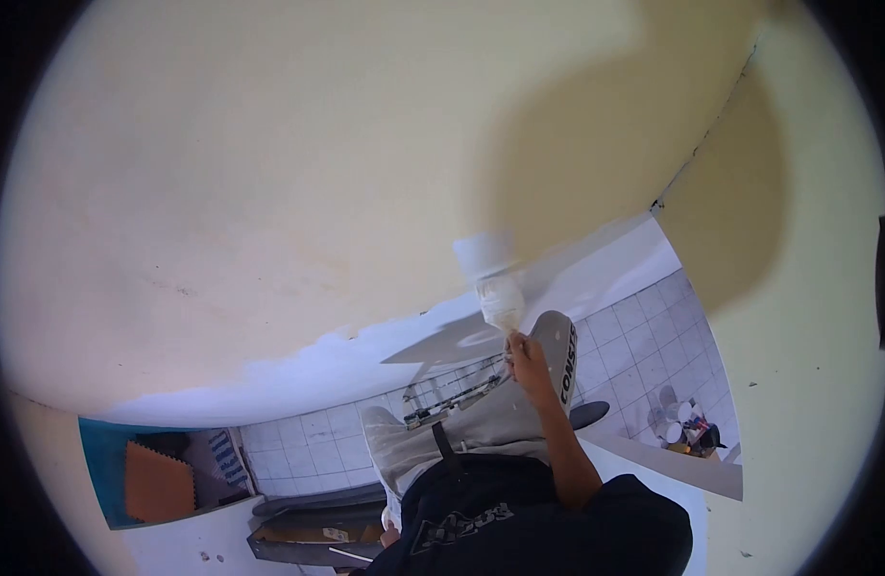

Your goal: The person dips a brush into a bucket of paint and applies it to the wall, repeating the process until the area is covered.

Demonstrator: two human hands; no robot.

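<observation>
My right hand (527, 367) reaches forward and grips the handle of a wide paintbrush (501, 301). The brush is smeared with white, and its bristle end meets the cream wall (298, 192) at a fresh white patch (481, 253). Below that patch, a white painted band (298, 377) runs along the wall's lower part. Down by my left side, only a bit of my left hand (391, 535) shows beyond the black shirt. Its fingers look curled beside a white object, mostly hidden, that I cannot make out.
A paint-spattered metal frame with rungs, perhaps a ladder (452, 396), stands at my legs over the tiled floor (313, 446). Several cups and containers (687, 429) sit at right. A long dark box-like piece (317, 538) and an orange mat (159, 480) lie left.
</observation>
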